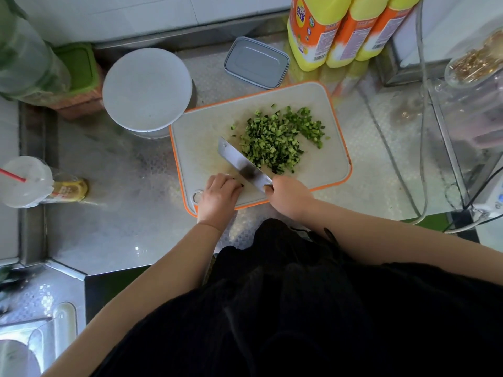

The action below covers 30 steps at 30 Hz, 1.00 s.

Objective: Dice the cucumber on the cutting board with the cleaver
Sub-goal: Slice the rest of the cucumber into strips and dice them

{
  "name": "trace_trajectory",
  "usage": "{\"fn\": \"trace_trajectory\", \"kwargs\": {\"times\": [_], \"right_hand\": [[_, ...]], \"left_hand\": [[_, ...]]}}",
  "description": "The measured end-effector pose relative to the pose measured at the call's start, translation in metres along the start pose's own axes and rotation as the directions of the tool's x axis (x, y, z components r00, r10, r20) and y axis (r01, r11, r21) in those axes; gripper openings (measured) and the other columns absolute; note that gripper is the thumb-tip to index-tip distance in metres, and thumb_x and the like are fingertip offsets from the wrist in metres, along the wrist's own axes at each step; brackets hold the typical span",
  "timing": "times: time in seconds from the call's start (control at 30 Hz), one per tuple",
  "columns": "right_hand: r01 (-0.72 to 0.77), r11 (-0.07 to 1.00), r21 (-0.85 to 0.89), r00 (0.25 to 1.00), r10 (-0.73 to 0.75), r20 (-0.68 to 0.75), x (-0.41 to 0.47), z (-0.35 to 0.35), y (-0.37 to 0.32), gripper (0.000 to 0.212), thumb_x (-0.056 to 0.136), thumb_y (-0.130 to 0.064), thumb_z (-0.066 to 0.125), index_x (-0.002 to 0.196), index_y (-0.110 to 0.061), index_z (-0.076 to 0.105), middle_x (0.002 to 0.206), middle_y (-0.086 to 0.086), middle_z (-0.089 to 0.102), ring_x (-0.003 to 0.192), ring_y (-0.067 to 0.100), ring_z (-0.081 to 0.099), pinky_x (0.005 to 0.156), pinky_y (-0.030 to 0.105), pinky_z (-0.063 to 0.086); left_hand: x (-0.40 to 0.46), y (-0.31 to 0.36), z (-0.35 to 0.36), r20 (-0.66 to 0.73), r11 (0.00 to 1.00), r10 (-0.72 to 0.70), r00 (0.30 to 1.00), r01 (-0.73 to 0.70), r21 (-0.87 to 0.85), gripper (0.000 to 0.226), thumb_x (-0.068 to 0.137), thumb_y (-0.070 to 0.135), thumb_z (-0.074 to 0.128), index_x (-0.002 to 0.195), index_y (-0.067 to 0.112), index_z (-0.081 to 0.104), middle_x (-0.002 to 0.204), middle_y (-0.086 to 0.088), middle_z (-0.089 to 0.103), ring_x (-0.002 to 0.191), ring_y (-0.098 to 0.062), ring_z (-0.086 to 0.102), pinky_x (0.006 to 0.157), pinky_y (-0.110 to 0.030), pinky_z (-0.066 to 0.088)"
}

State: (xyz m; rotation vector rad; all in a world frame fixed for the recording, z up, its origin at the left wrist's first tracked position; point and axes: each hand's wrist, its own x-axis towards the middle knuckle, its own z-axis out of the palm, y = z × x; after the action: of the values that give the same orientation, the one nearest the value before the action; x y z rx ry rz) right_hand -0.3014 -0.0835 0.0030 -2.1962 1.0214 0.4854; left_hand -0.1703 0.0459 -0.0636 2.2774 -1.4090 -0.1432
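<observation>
Here, at nine o'clock on the steel counter (130, 213), a lidded plastic cup (25, 180) with a red straw (12, 175) lies beside a small yellow-labelled bottle (69, 189). At ten o'clock a green-lidded container (79, 66) sits behind a round white tub (147, 88), whose rim just overlaps the cutting board's far-left corner.

The white, orange-edged cutting board (321, 164) lies in the middle. The left hand (217, 194) rests on its near-left corner, at seven o'clock on the board, fingers curled down onto the surface; whether it holds anything beneath them I cannot tell. The cleaver (242, 165) slants from the board's centre toward five o'clock, where the right hand (288, 197) grips its handle, fingers wrapped around it. The blade's right side touches the diced cucumber (277, 137), a heap of small green cubes spreading from the board's centre toward one o'clock.

At twelve o'clock a grey rectangular lid (255, 62) lies just beyond the board. At one o'clock stand three yellow bottles (340, 28) with orange labels. At three o'clock is a clear jar (476, 63) of golden bits.
</observation>
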Motion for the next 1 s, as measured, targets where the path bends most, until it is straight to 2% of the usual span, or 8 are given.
{"fn": "trace_trajectory", "kwargs": {"times": [0.13, 0.23, 0.37, 0.5, 0.6, 0.73, 0.87, 1.0], "right_hand": [[0.006, 1.0, -0.023, 0.998, -0.007, -0.057, 0.0, -0.006, 0.001, 0.029, 0.101, -0.029, 0.039, 0.1, -0.004, 0.053, 0.091, 0.014, 0.059, 0.09, 0.034, 0.059, 0.066, 0.034, 0.038], [0.054, 0.998, -0.039, 0.997, -0.056, -0.059, -0.006, -0.006, -0.007, 0.027, 0.1, -0.029, 0.039, 0.096, -0.006, 0.052, 0.082, 0.009, 0.053, 0.085, 0.034, 0.058, 0.063, 0.033, 0.035], [0.098, 0.991, -0.094, 0.994, -0.102, -0.029, -0.013, 0.001, -0.014, 0.026, 0.1, -0.029, 0.039, 0.101, -0.006, 0.052, 0.095, 0.014, 0.061, 0.09, 0.034, 0.059, 0.065, 0.034, 0.037], [0.101, 0.988, -0.119, 0.995, -0.103, -0.01, -0.011, 0.003, -0.015, 0.024, 0.1, -0.025, 0.04, 0.102, -0.005, 0.052, 0.098, 0.016, 0.062, 0.091, 0.035, 0.06, 0.065, 0.034, 0.038], [0.06, 0.99, -0.131, 0.998, -0.057, 0.029, -0.01, 0.006, -0.016, 0.019, 0.098, -0.019, 0.041, 0.104, -0.004, 0.052, 0.099, 0.015, 0.062, 0.092, 0.036, 0.06, 0.065, 0.034, 0.038], [0.04, 0.991, -0.125, 0.997, -0.03, 0.076, -0.007, 0.009, -0.016, 0.013, 0.096, -0.013, 0.044, 0.1, -0.005, 0.054, 0.097, 0.013, 0.062, 0.091, 0.034, 0.061, 0.065, 0.033, 0.04], [0.057, 0.994, -0.092, 0.997, -0.051, 0.065, -0.002, 0.005, -0.01, 0.024, 0.1, -0.027, 0.04, 0.1, -0.006, 0.054, 0.097, 0.013, 0.061, 0.091, 0.033, 0.059, 0.068, 0.034, 0.041], [0.055, 0.995, -0.079, 0.997, -0.052, 0.048, 0.002, 0.002, -0.003, 0.03, 0.1, -0.032, 0.04, 0.103, -0.006, 0.055, 0.098, 0.013, 0.06, 0.093, 0.033, 0.058, 0.069, 0.033, 0.038]], "left_hand": [[-0.003, 0.003, -0.004, 0.003, 0.999, -0.027, 1.0, 0.027, -0.022, 0.007, 0.084, 0.015, 0.071, 0.087, 0.009, 0.07, 0.094, -0.006, 0.063, 0.09, -0.031, 0.058, 0.063, -0.026, 0.034], [-0.006, 0.003, -0.004, 0.012, 0.999, -0.028, 1.0, 0.029, -0.031, 0.024, 0.088, 0.028, 0.055, 0.089, 0.008, 0.069, 0.096, -0.008, 0.062, 0.093, -0.029, 0.055, 0.066, -0.029, 0.04], [-0.006, 0.001, -0.002, -0.001, 0.999, -0.032, 0.999, 0.032, -0.035, 0.025, 0.087, 0.026, 0.052, 0.088, 0.008, 0.069, 0.092, -0.007, 0.062, 0.091, -0.026, 0.052, 0.064, -0.034, 0.046], [-0.005, -0.001, 0.001, -0.004, 0.998, -0.053, 0.999, 0.053, -0.033, 0.019, 0.086, 0.022, 0.058, 0.084, 0.008, 0.071, 0.089, -0.005, 0.063, 0.086, -0.026, 0.056, 0.063, -0.028, 0.039], [-0.005, -0.002, 0.002, -0.017, 0.999, -0.04, 0.999, 0.04, -0.024, 0.004, 0.08, 0.012, 0.069, 0.081, 0.008, 0.071, 0.086, -0.005, 0.064, 0.084, -0.025, 0.055, 0.061, -0.025, 0.036], [-0.005, -0.004, 0.002, -0.039, 1.0, -0.005, 0.999, 0.004, -0.024, 0.02, 0.085, 0.023, 0.058, 0.079, 0.008, 0.072, 0.086, -0.004, 0.065, 0.082, -0.023, 0.055, 0.061, -0.024, 0.037], [-0.005, -0.003, 0.0, -0.026, 1.0, 0.002, 1.0, -0.002, -0.011, 0.022, 0.086, 0.023, 0.055, 0.081, 0.009, 0.071, 0.085, -0.004, 0.064, 0.078, -0.029, 0.059, 0.059, -0.023, 0.032], [-0.007, -0.003, 0.002, 0.005, 0.999, -0.023, 1.0, 0.023, -0.039, 0.023, 0.089, 0.023, 0.052, 0.086, 0.008, 0.069, 0.089, -0.007, 0.062, 0.081, -0.032, 0.057, 0.059, -0.033, 0.043]]}}
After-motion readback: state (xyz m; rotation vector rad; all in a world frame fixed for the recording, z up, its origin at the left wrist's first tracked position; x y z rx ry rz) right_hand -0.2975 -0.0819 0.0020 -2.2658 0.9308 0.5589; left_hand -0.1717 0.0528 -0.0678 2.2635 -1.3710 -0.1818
